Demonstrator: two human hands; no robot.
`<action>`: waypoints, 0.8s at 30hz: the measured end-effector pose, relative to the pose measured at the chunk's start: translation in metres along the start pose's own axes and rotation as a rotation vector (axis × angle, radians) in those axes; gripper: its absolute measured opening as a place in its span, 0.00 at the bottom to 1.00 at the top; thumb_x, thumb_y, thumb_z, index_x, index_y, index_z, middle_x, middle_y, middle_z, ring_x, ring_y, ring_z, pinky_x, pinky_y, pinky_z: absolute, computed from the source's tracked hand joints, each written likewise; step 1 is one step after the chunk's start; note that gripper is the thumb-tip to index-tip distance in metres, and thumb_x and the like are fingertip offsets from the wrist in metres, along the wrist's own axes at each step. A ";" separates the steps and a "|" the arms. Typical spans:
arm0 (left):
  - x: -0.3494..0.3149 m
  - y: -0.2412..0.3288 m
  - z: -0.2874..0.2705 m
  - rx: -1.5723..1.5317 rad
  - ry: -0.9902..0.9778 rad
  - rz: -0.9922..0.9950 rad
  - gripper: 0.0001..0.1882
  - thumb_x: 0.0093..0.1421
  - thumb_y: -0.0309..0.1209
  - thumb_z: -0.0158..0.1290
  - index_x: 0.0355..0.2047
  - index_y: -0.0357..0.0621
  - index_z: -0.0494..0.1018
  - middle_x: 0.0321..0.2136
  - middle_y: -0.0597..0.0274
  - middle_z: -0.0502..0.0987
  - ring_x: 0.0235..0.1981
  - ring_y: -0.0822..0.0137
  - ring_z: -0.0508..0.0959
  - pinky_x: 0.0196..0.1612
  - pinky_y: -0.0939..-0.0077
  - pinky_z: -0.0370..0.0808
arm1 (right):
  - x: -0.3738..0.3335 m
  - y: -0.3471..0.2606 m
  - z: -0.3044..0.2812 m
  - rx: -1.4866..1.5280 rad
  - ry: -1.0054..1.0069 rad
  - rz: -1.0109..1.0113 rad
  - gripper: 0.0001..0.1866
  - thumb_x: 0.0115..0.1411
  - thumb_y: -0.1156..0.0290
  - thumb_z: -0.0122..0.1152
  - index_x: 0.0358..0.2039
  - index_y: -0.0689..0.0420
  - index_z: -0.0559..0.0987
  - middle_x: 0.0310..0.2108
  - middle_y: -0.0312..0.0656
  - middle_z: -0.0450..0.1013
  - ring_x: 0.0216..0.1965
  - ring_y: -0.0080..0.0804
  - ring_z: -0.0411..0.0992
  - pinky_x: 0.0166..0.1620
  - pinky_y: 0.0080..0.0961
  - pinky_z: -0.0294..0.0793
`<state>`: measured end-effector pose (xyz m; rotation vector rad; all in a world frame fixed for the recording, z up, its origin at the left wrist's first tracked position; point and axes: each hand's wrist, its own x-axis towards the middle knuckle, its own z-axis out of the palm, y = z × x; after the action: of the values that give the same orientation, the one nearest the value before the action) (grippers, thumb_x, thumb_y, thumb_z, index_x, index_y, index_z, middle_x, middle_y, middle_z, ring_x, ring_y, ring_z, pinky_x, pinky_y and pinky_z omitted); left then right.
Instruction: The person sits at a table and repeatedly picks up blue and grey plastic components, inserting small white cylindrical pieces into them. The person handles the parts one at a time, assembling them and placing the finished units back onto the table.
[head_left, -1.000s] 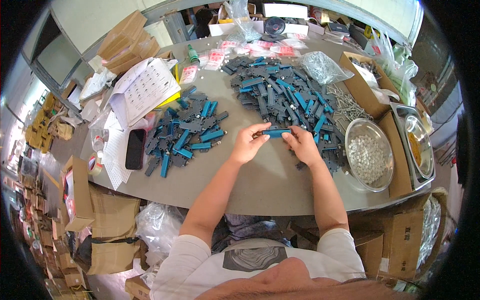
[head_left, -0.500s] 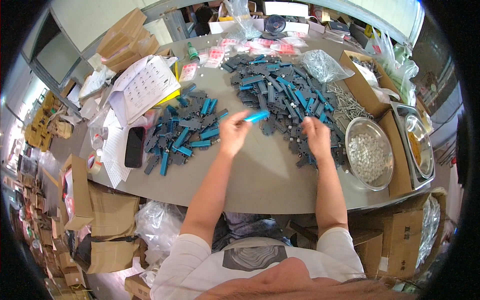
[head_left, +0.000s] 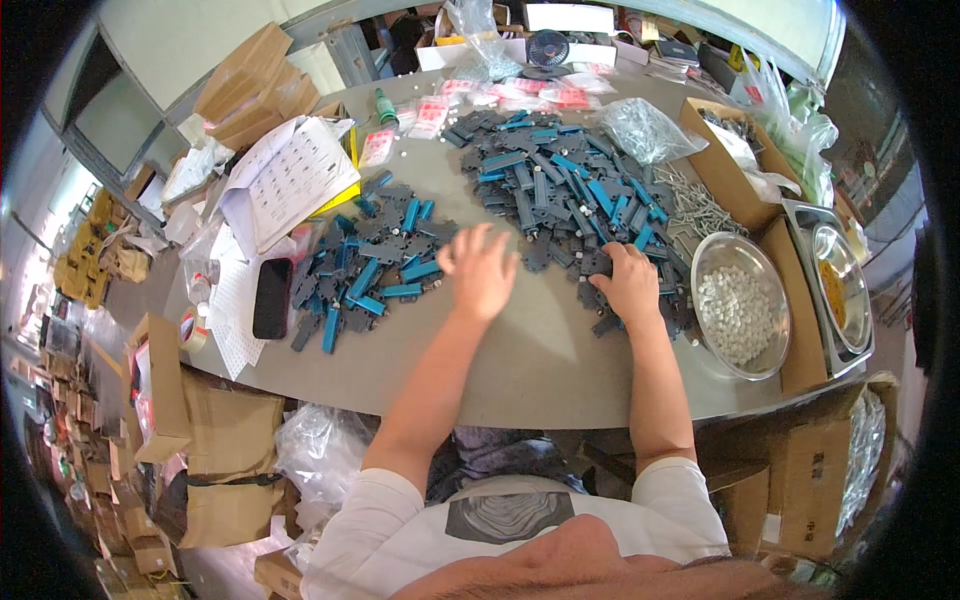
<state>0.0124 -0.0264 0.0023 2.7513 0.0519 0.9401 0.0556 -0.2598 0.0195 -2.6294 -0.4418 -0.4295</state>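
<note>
Left hand (head_left: 484,280): blurred, fingers spread, holding nothing visible, just beside the small pile (head_left: 364,278).
Right hand (head_left: 633,288): over the large pile's (head_left: 555,190) near end, fingers bent; grip impossible to tell.
Large pile: mostly ahead and leftward of right fingertips, long axes mixed.
Hidden: anything beneath right fingers.

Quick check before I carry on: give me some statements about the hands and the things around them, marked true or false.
1. The left hand is between the left pile and the right pile. True.
2. The right hand is in the bowl. False: it is at the right pile.
3. The bowl holds small white pieces. True.
4. The phone lies to the right of the left pile. False: it lies to its left.
5. The left hand grips a blue part. False: no part shows in it.
6. The fan stands beyond the right pile. True.
</note>
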 end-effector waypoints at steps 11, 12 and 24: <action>-0.012 0.017 0.027 -0.387 -0.344 0.069 0.15 0.52 0.30 0.59 0.41 0.44 0.76 0.48 0.53 0.71 0.50 0.49 0.69 0.52 0.60 0.69 | 0.007 -0.008 -0.006 0.446 0.242 -0.014 0.08 0.54 0.80 0.58 0.36 0.59 0.76 0.35 0.48 0.72 0.33 0.47 0.72 0.36 0.36 0.71; -0.012 0.016 0.025 -0.429 -0.352 0.049 0.15 0.51 0.31 0.59 0.40 0.44 0.76 0.47 0.52 0.72 0.50 0.49 0.69 0.52 0.60 0.69 | 0.007 -0.010 -0.006 0.472 0.290 -0.026 0.07 0.55 0.80 0.57 0.36 0.60 0.76 0.35 0.49 0.71 0.32 0.47 0.72 0.36 0.36 0.71; 0.008 -0.054 0.033 -0.130 -0.139 -0.104 0.10 0.52 0.24 0.55 0.36 0.41 0.76 0.37 0.47 0.77 0.42 0.48 0.75 0.45 0.57 0.71 | 0.006 -0.025 0.006 0.755 0.146 0.148 0.08 0.66 0.74 0.46 0.44 0.61 0.66 0.32 0.50 0.71 0.30 0.38 0.71 0.37 0.31 0.70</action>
<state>0.0410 0.0203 -0.0304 2.6575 0.1045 0.6987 0.0531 -0.2339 0.0256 -1.8703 -0.2831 -0.3199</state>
